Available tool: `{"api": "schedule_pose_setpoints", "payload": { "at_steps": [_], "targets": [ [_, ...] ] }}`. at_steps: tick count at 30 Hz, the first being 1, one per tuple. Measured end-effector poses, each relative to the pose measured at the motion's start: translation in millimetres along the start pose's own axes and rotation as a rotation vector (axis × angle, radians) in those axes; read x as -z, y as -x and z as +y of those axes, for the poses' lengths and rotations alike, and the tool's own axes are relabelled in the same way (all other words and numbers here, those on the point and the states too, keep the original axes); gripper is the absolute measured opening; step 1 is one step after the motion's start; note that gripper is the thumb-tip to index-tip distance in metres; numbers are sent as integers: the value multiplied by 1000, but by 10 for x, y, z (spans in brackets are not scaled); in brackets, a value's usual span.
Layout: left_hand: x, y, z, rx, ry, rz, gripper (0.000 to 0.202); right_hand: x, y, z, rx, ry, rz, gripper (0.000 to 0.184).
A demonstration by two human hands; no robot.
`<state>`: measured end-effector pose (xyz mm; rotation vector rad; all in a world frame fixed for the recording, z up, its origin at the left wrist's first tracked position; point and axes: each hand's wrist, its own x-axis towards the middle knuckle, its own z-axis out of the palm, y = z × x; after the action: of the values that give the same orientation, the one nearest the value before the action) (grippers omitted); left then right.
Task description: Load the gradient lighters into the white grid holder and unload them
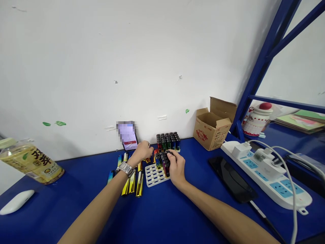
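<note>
A white slotted tray [153, 177] lies on the blue table, with several shiny coloured lighters [159, 161] standing upright in its back and right part. My right hand [177, 166] is closed around the right side of this group, its thumb over the black top of a lighter. Left of the tray lie several loose gold, yellow and blue lighters [132, 183]. Above their far end is my left hand [144, 151], wearing a watch [125, 168]; its fingers are curled, and what they hold, if anything, is hidden.
A full block of upright lighters [169, 139] stands behind the tray. A phone [128, 135] leans on the wall. To the right are an open carton [213, 125], a dark phone [232, 179] and a power strip [266, 178] with cables. A bottle [33, 161] and white mouse [17, 202] are left.
</note>
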<state>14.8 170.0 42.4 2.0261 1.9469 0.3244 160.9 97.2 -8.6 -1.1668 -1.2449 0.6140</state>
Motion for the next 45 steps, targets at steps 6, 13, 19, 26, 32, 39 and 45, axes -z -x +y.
{"api": "schedule_pose_setpoints", "payload": {
  "at_steps": [6, 13, 19, 26, 32, 39, 45],
  "targets": [
    [-7, -58, 25, 7, -68, 153, 27, -1, -2, -1, -18, 11, -9, 32],
    [-124, 0, -43, -136, -135, 155, 28, 2, -2, -18, -24, 24, -20, 32],
    [-138, 164, -113, -246, -145, 135, 24, 1, -1, -5, -1, 30, -21, 33],
    [-59, 459, -99, -367, 336, 74, 39, -7, 2, -4, -9, 31, -12, 32],
    [-96, 648, 9, -433, 311, -78, 27, -11, -3, 3, -1, 38, -14, 34],
    [89, 672, -24, -317, 628, 116, 41, -2, 6, -6, 2, 37, -22, 33],
    [423, 527, -684, 104, 724, 226, 29, 3, 12, -11, 7, 46, -26, 33]
  ]
}}
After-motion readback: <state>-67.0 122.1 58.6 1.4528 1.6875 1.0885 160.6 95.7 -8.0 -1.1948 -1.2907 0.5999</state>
